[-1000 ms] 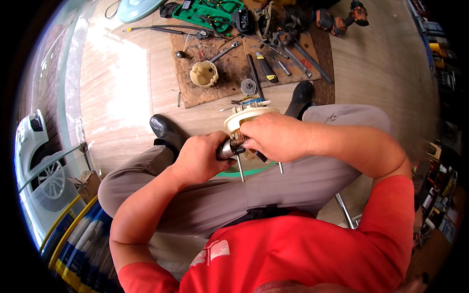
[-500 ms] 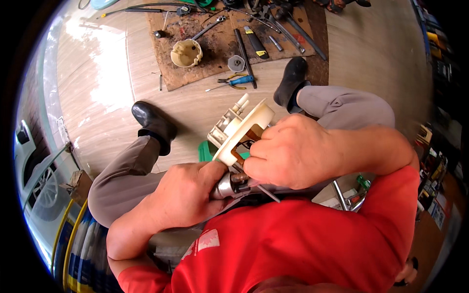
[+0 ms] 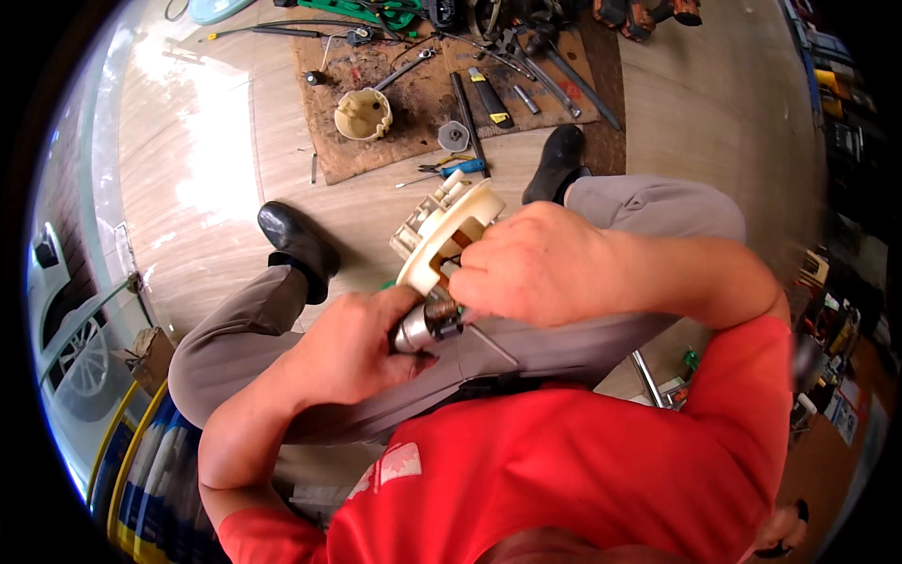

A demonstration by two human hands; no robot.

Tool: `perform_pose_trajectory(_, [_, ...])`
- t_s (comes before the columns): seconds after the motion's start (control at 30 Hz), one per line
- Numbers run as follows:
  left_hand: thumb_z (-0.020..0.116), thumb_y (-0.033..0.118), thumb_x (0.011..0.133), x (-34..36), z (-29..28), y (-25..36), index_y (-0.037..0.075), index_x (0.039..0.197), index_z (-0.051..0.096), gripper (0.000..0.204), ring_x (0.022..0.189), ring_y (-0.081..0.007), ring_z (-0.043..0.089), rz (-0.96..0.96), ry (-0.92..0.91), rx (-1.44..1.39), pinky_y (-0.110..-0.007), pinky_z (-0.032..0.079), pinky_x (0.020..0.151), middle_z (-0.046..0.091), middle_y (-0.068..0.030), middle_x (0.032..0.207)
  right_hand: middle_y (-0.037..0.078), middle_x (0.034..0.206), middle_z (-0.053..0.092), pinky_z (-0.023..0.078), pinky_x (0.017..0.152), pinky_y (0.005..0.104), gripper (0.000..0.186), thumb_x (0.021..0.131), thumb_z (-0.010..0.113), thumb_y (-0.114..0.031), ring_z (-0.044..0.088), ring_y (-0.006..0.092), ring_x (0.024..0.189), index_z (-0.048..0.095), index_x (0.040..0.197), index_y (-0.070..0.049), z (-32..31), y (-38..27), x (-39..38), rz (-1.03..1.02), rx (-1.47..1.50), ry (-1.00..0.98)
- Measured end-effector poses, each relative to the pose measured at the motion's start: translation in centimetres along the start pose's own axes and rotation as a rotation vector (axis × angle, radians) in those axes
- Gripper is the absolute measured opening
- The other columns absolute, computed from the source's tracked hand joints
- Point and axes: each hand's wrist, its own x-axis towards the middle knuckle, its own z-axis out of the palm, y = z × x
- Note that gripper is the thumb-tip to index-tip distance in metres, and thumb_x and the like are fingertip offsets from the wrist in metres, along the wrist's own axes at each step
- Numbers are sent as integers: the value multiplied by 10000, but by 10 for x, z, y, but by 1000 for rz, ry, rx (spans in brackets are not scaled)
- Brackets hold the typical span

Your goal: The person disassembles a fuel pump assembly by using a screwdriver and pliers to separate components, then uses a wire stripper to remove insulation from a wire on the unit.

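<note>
Above my lap I hold a cream plastic fuel pump flange (image 3: 434,258) in a tilted position, its ports facing up and away from me. My left hand (image 3: 348,343) is closed around a silver cylindrical pump (image 3: 413,333) just below the flange. My right hand (image 3: 531,268) is closed at the flange's right underside, fingers curled by its brown inner part; the fingertips and what they pinch are partly hidden. A thin metal rod (image 3: 493,346) sticks out below my right hand toward my waist.
A stained cardboard sheet (image 3: 329,160) lies ahead on the tiled floor. On it are a cream plastic cup (image 3: 363,115), a box cutter (image 3: 490,97), a ratchet (image 3: 404,70) and several bars. A blue-handled screwdriver (image 3: 460,169) and pliers lie at its near edge. Power tools (image 3: 639,14) sit far right.
Both hands and the pump assembly have shifted slightly left and away from me. More of the silver pump shows beside my left hand. Both hands keep their hold.
</note>
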Motion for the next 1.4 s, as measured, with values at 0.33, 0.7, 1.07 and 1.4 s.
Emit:
perform_pose_trajectory(0.33, [821, 86, 778, 21, 13, -37, -20, 1087, 613, 388, 829, -96, 481, -197, 11, -232, -289, 475, 746, 557, 1, 870, 119, 853, 637, 532, 640, 456, 146, 886, 637, -164, 662, 351, 799, 540, 917, -60, 18, 17, 4, 193, 100, -19])
perform_pose_trajectory(0.7, [804, 87, 809, 29, 4, -49, 43, 1020, 584, 309, 678, -93, 559, -345, -11, -690, -252, 447, 571, 584, 2, 820, 172, 1044, 628, 514, 837, 436, 236, 871, 688, -83, 621, 374, 975, 608, 1080, -7, 0, 37, 11, 220, 203, 386])
perform_pose_trajectory(1.07, [735, 128, 808, 28, -5, -59, 17, 1015, 560, 293, 693, -180, 576, -87, 101, -1051, -312, 495, 636, 581, -78, 824, 173, 1032, 624, 496, 845, 426, 253, 900, 691, -154, 614, 373, 959, 623, 1082, 8, -29, 59, 5, 468, 113, 444])
perform_pose_trajectory(1.4, [797, 97, 764, 19, -17, -54, 43, 1006, 570, 336, 668, -142, 579, 17, 195, -915, -280, 472, 588, 604, -51, 819, 205, 1083, 610, 477, 926, 459, 398, 917, 694, -311, 581, 382, 1062, 614, 1104, 31, -39, 70, 3, 574, 16, 461])
